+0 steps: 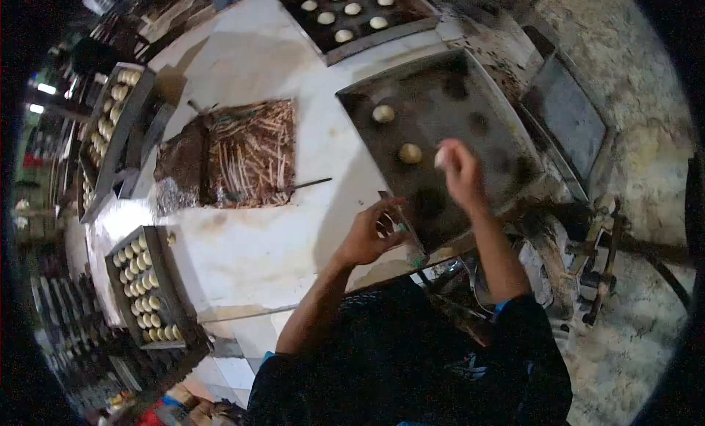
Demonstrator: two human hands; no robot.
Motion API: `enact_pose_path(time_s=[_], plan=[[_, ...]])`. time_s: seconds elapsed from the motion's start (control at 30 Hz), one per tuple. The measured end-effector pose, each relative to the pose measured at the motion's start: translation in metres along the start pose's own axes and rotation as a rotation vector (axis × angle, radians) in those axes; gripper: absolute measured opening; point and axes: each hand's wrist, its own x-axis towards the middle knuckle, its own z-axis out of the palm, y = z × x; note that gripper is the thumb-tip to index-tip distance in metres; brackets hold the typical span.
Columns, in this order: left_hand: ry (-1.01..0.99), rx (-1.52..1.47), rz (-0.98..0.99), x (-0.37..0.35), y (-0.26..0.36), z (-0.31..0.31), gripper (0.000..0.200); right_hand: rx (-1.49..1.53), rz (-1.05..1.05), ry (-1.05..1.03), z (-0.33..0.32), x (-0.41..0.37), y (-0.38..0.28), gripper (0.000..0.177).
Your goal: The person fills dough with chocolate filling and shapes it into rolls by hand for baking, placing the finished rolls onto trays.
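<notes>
My right hand (463, 178) is over the large dark baking tray (507, 103), its fingers closed on a pale dough ball (440, 159). Two other dough balls, one nearby (410, 153) and one farther back (383, 114), lie on that tray's left side. At the near left edge of the same tray is my left hand (371, 231), thumb and fingers apart in a curved shape. Its fingertips overlap the tray's side wall in this view.
Another tray (334, 57) with several spaced dough balls lies at the back. A brown, streaked sheet (250, 158) with a thin stick (312, 183) covers the table's middle. Filled trays stand at the left (117, 169) and lower left (172, 316). An upright metal pan (569, 117) leans at right.
</notes>
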Motion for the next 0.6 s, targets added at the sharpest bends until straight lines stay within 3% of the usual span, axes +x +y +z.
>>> enact_pose_path(time_s=[0.07, 0.1, 0.17, 0.2, 0.27, 0.33, 0.37, 0.4, 0.47, 0.5, 0.57, 0.6], plan=[[0.092, -0.026, -0.013, -0.015, 0.007, -0.021, 0.053, -0.277, 0.061, -0.050, -0.003, 0.038, 0.049, 0.033], [0.158, -0.042, -0.011, -0.023, 0.007, -0.032, 0.049, -0.276, 0.046, -0.064, 0.004, 0.034, 0.078, 0.033], [0.230, -0.014, 0.051, -0.047, -0.004, -0.052, 0.046, -0.663, -0.135, -0.166, 0.022, 0.032, 0.130, 0.051], [0.292, -0.076, 0.043, -0.064, -0.011, -0.062, 0.045, -0.628, -0.187, -0.276, 0.018, 0.030, 0.134, 0.067], [0.430, -0.184, 0.020, -0.101, -0.026, -0.075, 0.040, -0.822, -0.112, -0.312, 0.014, 0.032, 0.119, 0.069], [0.548, -0.085, -0.064, -0.148, -0.044, -0.081, 0.035, -0.761, -0.169, -0.214, 0.013, 0.031, 0.084, 0.067], [0.615, 0.001, -0.144, -0.175, -0.049, -0.089, 0.031, -0.706, -0.507, -0.056, 0.013, 0.033, 0.091, 0.059], [0.738, 0.196, -0.118, -0.206, -0.043, -0.100, 0.026, -0.769, -0.459, 0.053, 0.022, 0.030, 0.049, 0.049], [1.270, 0.820, 0.018, -0.289, -0.089, -0.151, 0.024, -0.597, -0.563, 0.326, 0.040, 0.011, -0.003, 0.037], [1.509, 0.961, -0.036, -0.337, -0.100, -0.190, 0.021, -0.412, -0.486, 0.327, 0.058, -0.009, -0.015, 0.038], [1.740, 1.104, -0.397, -0.427, -0.108, -0.269, 0.020, -0.240, -0.413, 0.329, 0.094, -0.034, -0.051, 0.040], [1.658, 1.185, -0.634, -0.459, -0.113, -0.296, 0.021, -0.245, -0.408, 0.227, 0.116, -0.050, -0.082, 0.032]])
